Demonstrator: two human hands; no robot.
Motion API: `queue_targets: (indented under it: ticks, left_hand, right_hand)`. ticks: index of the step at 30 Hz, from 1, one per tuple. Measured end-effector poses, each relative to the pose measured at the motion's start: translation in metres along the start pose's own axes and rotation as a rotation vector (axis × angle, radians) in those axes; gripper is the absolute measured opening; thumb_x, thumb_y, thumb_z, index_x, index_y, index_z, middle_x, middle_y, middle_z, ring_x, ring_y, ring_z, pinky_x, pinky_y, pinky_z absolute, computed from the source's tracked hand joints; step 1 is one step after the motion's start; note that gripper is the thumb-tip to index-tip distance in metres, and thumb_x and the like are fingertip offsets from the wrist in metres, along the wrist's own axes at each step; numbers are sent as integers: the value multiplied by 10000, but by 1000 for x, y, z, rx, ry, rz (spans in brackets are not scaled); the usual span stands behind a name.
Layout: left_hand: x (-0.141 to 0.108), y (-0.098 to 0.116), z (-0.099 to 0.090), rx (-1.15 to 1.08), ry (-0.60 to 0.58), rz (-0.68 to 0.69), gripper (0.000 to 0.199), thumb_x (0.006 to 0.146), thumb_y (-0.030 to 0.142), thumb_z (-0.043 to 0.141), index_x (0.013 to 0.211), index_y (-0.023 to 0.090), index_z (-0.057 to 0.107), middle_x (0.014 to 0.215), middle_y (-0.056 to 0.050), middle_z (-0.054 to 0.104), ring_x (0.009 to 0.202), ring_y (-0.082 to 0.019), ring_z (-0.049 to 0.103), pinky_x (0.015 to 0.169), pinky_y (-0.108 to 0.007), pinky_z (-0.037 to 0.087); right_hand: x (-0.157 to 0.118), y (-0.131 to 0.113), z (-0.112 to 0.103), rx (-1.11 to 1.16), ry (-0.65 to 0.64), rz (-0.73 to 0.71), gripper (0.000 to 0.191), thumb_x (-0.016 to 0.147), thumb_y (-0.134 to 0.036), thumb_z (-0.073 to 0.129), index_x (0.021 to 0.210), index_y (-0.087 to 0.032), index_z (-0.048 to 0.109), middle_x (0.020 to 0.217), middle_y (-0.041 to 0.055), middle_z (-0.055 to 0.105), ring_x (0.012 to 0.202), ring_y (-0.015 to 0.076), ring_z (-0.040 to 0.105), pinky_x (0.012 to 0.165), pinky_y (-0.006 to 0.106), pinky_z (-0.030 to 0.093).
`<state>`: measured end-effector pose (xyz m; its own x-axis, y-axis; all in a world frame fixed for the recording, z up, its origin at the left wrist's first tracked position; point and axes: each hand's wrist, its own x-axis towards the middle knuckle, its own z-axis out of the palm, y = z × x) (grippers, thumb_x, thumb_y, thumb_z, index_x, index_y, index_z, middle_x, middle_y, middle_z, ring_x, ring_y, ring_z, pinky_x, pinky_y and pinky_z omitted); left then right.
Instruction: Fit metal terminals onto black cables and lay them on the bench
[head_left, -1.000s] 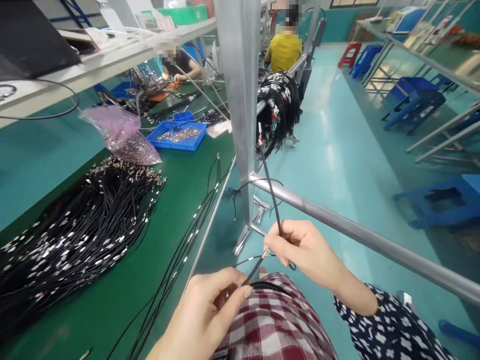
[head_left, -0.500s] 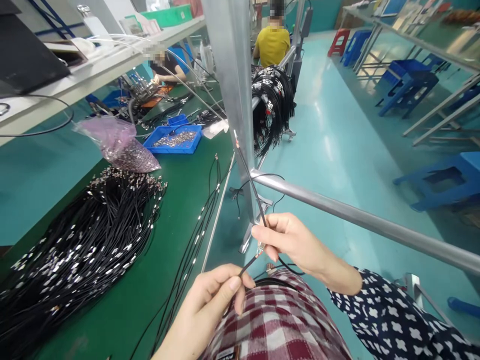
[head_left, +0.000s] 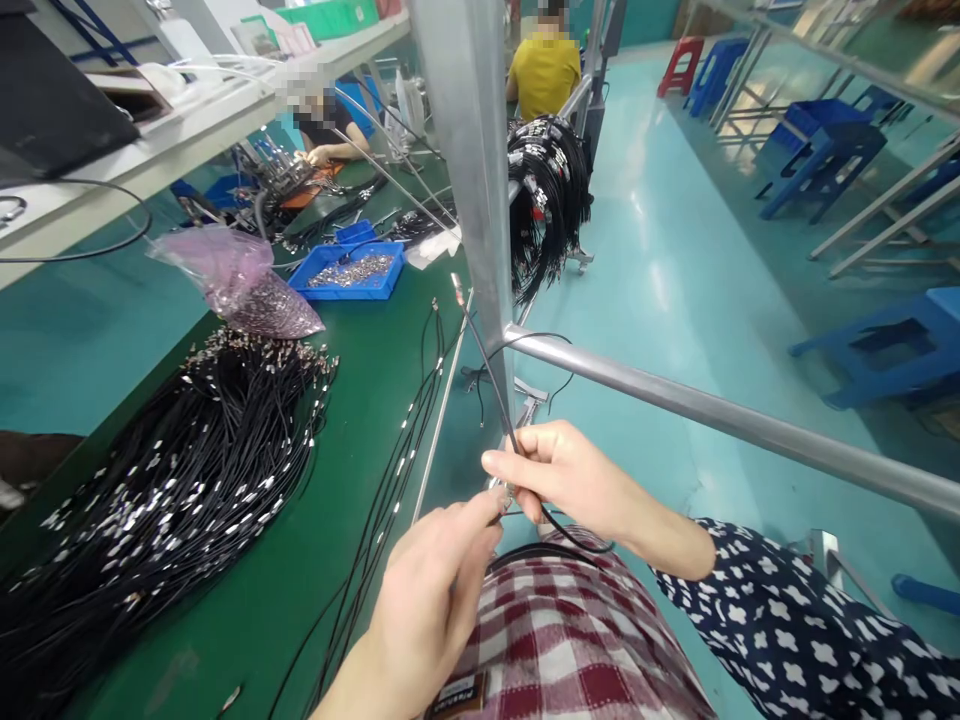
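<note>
Between the thumb and fingers of my right hand [head_left: 559, 470] is a thin black cable [head_left: 489, 372]. One end of it points up and away, tipped with a small metal connector [head_left: 457, 290]; the rest loops below the hand. My left hand [head_left: 442, 570] is closed just beside the right, fingertips pinched at a cable end near a small shiny connector. The fingers hide most of that end. On the green table to the left, several loose black cables [head_left: 401, 465] lie lengthwise, close to my left hand.
A large bundle of black cables [head_left: 202, 460] covers the table's left part. Behind it are a pink plastic bag [head_left: 240, 290] and a blue tray [head_left: 352, 290] of small metal parts. A metal post [head_left: 476, 170] and crossbar [head_left: 675, 395] stand ahead. Two co-workers sit farther off.
My left hand has moved up towards the right hand, its fingers now covering the lower cable end. The upper cable tip has swung left.
</note>
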<state>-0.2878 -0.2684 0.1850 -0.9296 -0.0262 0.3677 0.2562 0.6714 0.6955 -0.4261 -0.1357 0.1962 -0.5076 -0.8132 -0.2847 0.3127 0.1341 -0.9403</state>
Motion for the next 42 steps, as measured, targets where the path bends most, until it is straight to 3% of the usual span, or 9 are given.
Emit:
queue_targets:
  ticks: [4, 11, 15, 24, 29, 34, 38, 42]
  left_hand:
    - [-2, -4, 0, 68, -100, 31, 587, 873, 5, 498, 1400, 239, 388, 919, -40, 662, 840, -164, 613, 744, -268, 481]
    - [-2, -3, 2, 17, -174, -32, 626, 863, -6, 506, 1382, 320, 380, 1053, -29, 664, 861, -152, 619, 799, -272, 470]
    - [1, 2, 4, -184, -123, -194, 481, 879, 44, 520, 1265, 329, 479, 963, 4, 659, 837, -142, 628, 762, -244, 486]
    - [8, 19, 13, -623, -33, -588, 226, 932, 224, 507, 1137, 246, 415, 740, 23, 628, 745, -126, 604, 673, -227, 448]
    - [12, 16, 13, -658, -136, -655, 199, 930, 270, 520, 1116, 215, 479, 778, -6, 623, 743, -131, 575, 571, -208, 406]
    - [16, 12, 18, -639, -241, -701, 185, 919, 330, 531, 918, 161, 605, 785, -24, 608, 641, -104, 507, 550, -209, 404]
    - [17, 7, 22, -744, -186, -778, 215, 890, 361, 570, 847, 150, 565, 714, -6, 593, 504, -75, 466, 487, -210, 380]
    - [19, 1, 22, -832, -124, -779, 217, 914, 337, 533, 871, 132, 590, 724, -13, 602, 484, -63, 465, 492, -206, 367]
  right_hand:
    - [-1, 5, -1, 36, -15, 8, 374, 900, -431, 585, 660, -144, 563, 496, -39, 554, 450, 55, 480, 488, 175, 373]
    - [-1, 13, -3, 88, -22, 39, 385, 877, -460, 608, 658, -147, 557, 495, -36, 558, 454, 62, 493, 485, 183, 371]
    - [-3, 14, -6, 83, -13, 64, 406, 858, -491, 621, 662, -140, 561, 482, -35, 550, 428, 47, 442, 450, 178, 302]
    - [-10, 9, -9, 227, -29, 140, 381, 832, -477, 654, 700, -135, 550, 484, -35, 519, 404, 36, 349, 415, 182, 216]
    - [-14, 9, -12, 153, -13, 77, 366, 866, -473, 623, 715, -148, 551, 512, -33, 540, 450, 58, 430, 459, 185, 307]
    - [-17, 12, -16, 52, 31, 16, 372, 881, -463, 606, 680, -155, 545, 500, -37, 542, 482, 73, 478, 517, 200, 366]
    - [-37, 5, -50, -14, 150, 20, 390, 943, -470, 487, 714, -166, 571, 493, -37, 487, 446, 70, 352, 483, 233, 289]
    - [-77, -17, -125, -73, 419, 66, 388, 934, -514, 474, 741, -199, 592, 476, -35, 377, 455, 70, 316, 505, 312, 281]
